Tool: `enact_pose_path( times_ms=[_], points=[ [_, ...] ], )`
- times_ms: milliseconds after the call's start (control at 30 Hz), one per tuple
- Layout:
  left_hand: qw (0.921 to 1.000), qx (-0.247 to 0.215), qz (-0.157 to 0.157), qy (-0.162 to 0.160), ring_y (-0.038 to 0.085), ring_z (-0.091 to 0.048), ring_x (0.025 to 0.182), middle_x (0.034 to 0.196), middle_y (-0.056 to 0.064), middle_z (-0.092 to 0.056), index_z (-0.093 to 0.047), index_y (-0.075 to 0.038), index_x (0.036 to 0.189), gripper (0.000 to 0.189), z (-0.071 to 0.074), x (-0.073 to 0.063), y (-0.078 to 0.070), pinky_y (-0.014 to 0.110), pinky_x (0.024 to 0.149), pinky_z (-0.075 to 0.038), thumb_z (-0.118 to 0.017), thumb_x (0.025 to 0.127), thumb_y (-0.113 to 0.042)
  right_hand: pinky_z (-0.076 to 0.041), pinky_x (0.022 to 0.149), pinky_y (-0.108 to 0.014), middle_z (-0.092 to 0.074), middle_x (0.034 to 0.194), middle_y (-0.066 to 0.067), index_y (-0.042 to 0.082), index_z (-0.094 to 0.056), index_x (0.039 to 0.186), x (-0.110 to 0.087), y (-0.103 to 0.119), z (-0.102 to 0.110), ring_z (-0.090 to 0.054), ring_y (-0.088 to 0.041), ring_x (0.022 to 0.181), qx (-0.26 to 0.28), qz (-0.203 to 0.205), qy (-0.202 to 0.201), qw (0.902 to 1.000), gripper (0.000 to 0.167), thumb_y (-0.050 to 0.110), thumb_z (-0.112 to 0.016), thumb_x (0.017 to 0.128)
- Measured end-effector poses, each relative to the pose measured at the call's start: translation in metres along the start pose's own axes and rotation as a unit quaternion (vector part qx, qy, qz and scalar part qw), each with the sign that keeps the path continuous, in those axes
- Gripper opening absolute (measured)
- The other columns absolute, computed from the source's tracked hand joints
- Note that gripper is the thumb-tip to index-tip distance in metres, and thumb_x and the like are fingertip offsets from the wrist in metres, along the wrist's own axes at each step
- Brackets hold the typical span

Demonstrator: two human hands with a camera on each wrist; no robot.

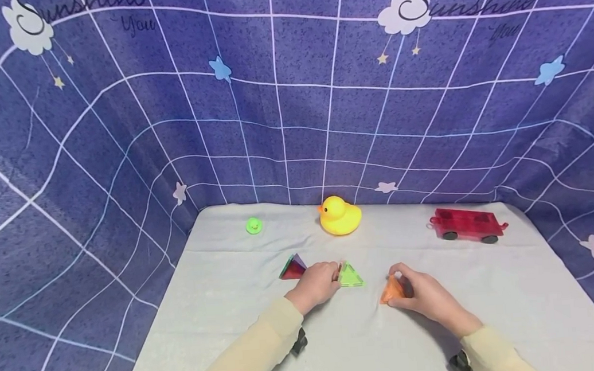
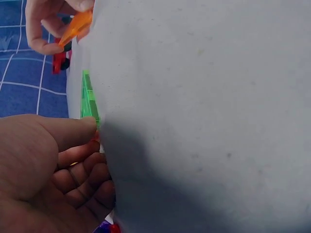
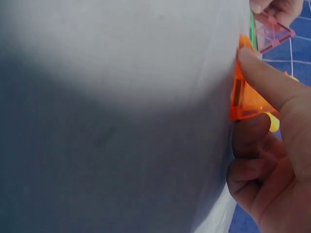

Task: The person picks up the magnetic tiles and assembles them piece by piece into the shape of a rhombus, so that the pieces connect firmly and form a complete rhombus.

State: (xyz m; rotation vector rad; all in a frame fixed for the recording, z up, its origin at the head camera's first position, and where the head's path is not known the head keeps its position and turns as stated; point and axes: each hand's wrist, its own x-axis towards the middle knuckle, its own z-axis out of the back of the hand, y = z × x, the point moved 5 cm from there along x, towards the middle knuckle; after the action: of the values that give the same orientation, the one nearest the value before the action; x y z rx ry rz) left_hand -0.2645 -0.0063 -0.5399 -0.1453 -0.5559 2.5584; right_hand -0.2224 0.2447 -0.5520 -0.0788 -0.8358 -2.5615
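Observation:
On the white cloth, my left hand (image 1: 315,286) pinches the left corner of a see-through green triangular magnetic tile (image 1: 351,276) between thumb and fingers. A pink see-through triangular tile (image 3: 273,33) stands right by that hand and the green tile's edge in the right wrist view. My right hand (image 1: 430,296) grips an orange triangular tile (image 1: 393,291), with the thumb on one face and curled fingers behind. This orange piece is tilted up, low over the cloth. Left of my left hand lie overlapping red and purple triangular tiles (image 1: 293,268), partly hidden by the hand.
A yellow rubber duck (image 1: 342,217) sits at the back middle, and a small green smiling toy (image 1: 254,226) at the back left. At the back right stands a red see-through wagon (image 1: 466,223) with black wheels. A blue gridded curtain (image 1: 292,117) encloses the table's back and sides.

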Motion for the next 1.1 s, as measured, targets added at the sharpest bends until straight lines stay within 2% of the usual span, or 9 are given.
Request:
enact_pose_path(
  times_ms=[133, 367, 533, 667, 900, 1100],
  points=[
    [1.0, -0.002, 0.002, 0.004, 0.013, -0.042, 0.067, 0.068, -0.005, -0.037, -0.047, -0.013, 0.075, 0.035, 0.0, 0.001, -0.001, 0.028, 0.062, -0.035, -0.076, 0.094, -0.013, -0.045, 0.064, -0.029, -0.058, 0.077, 0.01, 0.018, -0.057, 0.122, 0.005, 0.004, -0.002, -0.052, -0.004, 0.066, -0.012, -0.017, -0.017, 0.9996, 0.063, 0.03, -0.097, 0.074],
    [0.9999, -0.005, 0.007, 0.008, 0.012, -0.042, 0.067, 0.067, -0.005, -0.037, -0.052, -0.01, 0.077, 0.029, 0.001, 0.001, -0.003, 0.027, 0.061, -0.034, -0.075, 0.094, -0.012, -0.047, 0.065, -0.031, -0.059, 0.081, 0.006, 0.011, -0.058, 0.129, 0.011, 0.009, -0.007, -0.052, -0.007, 0.068, -0.007, -0.025, -0.04, 0.9989, 0.064, 0.016, -0.095, 0.077],
    [1.0, -0.004, 0.008, 0.004, 0.012, -0.042, 0.067, 0.067, -0.005, -0.037, -0.047, -0.013, 0.075, 0.035, 0.001, 0.001, -0.002, 0.027, 0.062, -0.034, -0.076, 0.094, -0.012, -0.049, 0.067, -0.032, -0.061, 0.086, 0.003, 0.008, -0.057, 0.134, 0.014, 0.012, -0.008, -0.055, -0.008, 0.07, 0.008, -0.02, -0.045, 0.9988, 0.065, 0.005, -0.089, 0.078],
    [1.0, -0.003, 0.005, 0.0, 0.013, -0.042, 0.067, 0.067, -0.005, -0.037, -0.044, -0.015, 0.074, 0.038, 0.001, 0.0, -0.001, 0.027, 0.062, -0.035, -0.076, 0.094, -0.013, -0.052, 0.069, -0.033, -0.064, 0.089, 0.001, 0.005, -0.057, 0.136, 0.014, 0.012, -0.009, -0.059, -0.008, 0.073, 0.014, -0.027, -0.052, 0.9982, 0.066, 0.002, -0.088, 0.077],
    [1.0, -0.005, 0.005, 0.004, 0.013, -0.042, 0.067, 0.067, -0.004, -0.038, -0.047, -0.013, 0.075, 0.035, 0.001, 0.001, -0.001, 0.028, 0.062, -0.035, -0.075, 0.095, -0.012, -0.054, 0.071, -0.034, -0.069, 0.091, 0.0, -0.001, -0.067, 0.123, 0.017, 0.008, -0.009, -0.063, -0.009, 0.078, 0.017, -0.078, -0.039, 0.996, 0.048, 0.005, -0.088, 0.08],
    [0.9999, -0.004, 0.006, 0.009, 0.013, -0.043, 0.067, 0.067, -0.005, -0.039, -0.048, -0.012, 0.076, 0.033, 0.001, 0.001, -0.001, 0.028, 0.062, -0.036, -0.075, 0.095, -0.013, -0.055, 0.071, -0.035, -0.069, 0.089, -0.002, -0.003, -0.068, 0.116, 0.019, 0.007, -0.006, -0.063, -0.011, 0.076, 0.024, -0.094, -0.036, 0.9947, 0.039, 0.003, -0.084, 0.081]
  ],
)
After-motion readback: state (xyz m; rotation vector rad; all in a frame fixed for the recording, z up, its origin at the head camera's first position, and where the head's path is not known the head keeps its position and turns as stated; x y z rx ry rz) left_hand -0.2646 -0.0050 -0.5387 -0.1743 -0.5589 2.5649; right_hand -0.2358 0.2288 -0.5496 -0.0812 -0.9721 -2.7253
